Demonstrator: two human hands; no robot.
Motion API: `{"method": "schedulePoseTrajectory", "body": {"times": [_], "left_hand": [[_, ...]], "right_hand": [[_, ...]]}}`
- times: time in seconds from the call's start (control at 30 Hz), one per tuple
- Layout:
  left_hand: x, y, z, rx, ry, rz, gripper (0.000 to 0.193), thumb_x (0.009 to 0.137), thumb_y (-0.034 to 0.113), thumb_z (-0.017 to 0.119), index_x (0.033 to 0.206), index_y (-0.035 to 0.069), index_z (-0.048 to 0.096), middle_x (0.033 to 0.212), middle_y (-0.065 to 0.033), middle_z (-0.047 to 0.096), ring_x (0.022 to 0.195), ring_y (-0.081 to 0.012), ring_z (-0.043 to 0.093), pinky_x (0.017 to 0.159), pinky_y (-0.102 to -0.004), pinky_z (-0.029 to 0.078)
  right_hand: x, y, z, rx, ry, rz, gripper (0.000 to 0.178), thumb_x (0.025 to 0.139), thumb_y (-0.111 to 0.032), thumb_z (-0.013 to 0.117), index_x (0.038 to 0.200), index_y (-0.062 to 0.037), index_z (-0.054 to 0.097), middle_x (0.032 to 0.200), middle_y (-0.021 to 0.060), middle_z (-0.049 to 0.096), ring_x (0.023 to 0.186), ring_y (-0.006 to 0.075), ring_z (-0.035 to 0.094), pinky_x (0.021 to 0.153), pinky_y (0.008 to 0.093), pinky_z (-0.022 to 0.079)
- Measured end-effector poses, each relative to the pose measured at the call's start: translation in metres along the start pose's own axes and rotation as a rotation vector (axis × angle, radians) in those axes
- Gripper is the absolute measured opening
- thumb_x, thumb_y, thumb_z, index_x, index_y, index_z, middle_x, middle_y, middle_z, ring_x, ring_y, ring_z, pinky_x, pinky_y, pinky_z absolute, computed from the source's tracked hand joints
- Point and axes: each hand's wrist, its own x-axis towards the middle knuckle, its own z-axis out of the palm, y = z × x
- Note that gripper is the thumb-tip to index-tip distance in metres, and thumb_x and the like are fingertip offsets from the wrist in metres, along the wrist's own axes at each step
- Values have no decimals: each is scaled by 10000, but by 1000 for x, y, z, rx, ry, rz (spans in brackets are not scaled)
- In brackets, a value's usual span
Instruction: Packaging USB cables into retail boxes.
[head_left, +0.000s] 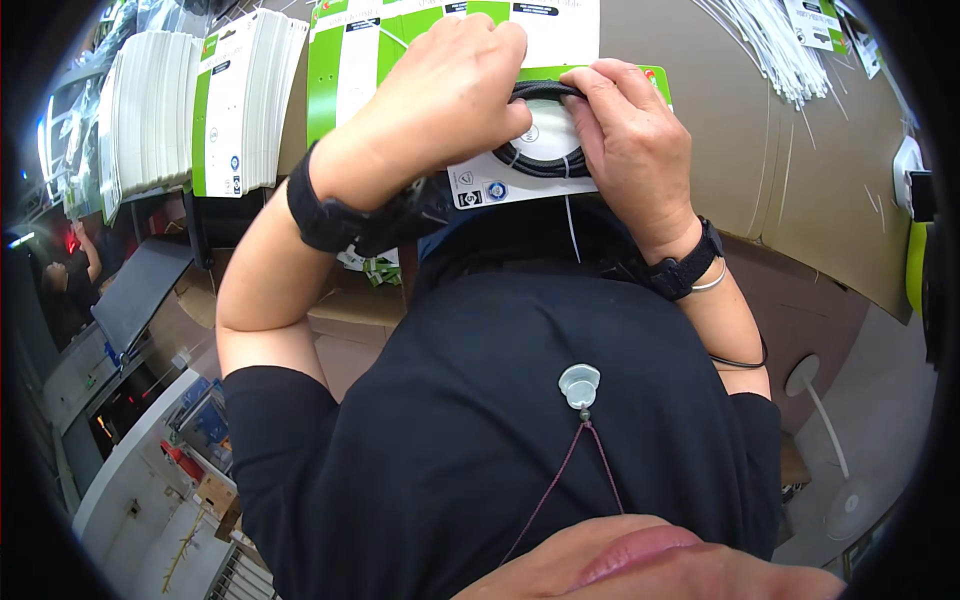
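Note:
A coil of black cable (545, 165) lies on a white and green backing card (470, 190) at the near edge of the table. Thin ties go round the coil, and a white cable tie (572, 230) hangs below the card. My right hand (635, 140) grips the coil and card from the right, its thumb inside the ring. On the other side, my left hand (455, 90) is closed with curled fingers, the thumb against the coil's left edge. What its fingers pinch is hidden. A short white strip (393, 37) shows beside its knuckles.
Upright stacks of backing cards (245, 100) stand at the left. More green and white cards (335, 80) lie behind my left hand. A bundle of loose white cable ties (770, 45) spreads over the brown tabletop (720, 140) at the far right.

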Motion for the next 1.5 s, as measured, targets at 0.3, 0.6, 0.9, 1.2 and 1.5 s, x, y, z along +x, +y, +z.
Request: {"method": "schedulePoseTrajectory", "body": {"times": [0.3, 0.6, 0.9, 1.2, 1.5], "left_hand": [[17, -7, -21, -349, -402, -232, 310, 798, 268, 669, 934, 4, 582, 794, -95, 583, 742, -190, 563, 671, -283, 444], [10, -3, -35, -722, -692, -386, 409, 901, 411, 591, 995, 13, 580, 769, -20, 568, 726, -71, 515, 629, -217, 410], [-10, -6, -1, -574, -240, 5, 287, 888, 218, 566, 1056, -15, 552, 820, -151, 608, 757, -252, 589, 701, -335, 460], [-35, 3, -20, -821, -131, -278, 206, 912, 128, 528, 1072, -1, 538, 876, -87, 603, 802, -121, 545, 726, -262, 442], [-45, 2, -7, -1161, 179, -261, 279, 952, 134, 493, 1184, -21, 504, 1017, -23, 580, 893, -76, 514, 811, -210, 417]], "right_hand": [[-2, -1, -2, -19, 2, 3, 189, 791, -67, 652, 975, -74, 609, 947, 59, 604, 793, 252, 618, 670, 332, 506], [-4, 3, -3, 86, 34, -93, 232, 756, -18, 665, 974, -62, 602, 937, 73, 600, 831, 266, 609, 696, 349, 507], [-3, 2, -18, 182, 63, -161, 250, 749, -81, 696, 983, -52, 612, 954, 101, 607, 883, 289, 602, 781, 380, 486], [37, 89, -104, -343, -62, -85, 157, 798, -127, 649, 898, -11, 614, 848, 145, 612, 802, 312, 586, 733, 385, 479], [50, 123, -90, -704, -335, 20, 125, 787, -106, 633, 891, -38, 635, 846, 103, 634, 810, 245, 605, 718, 348, 501]]}}
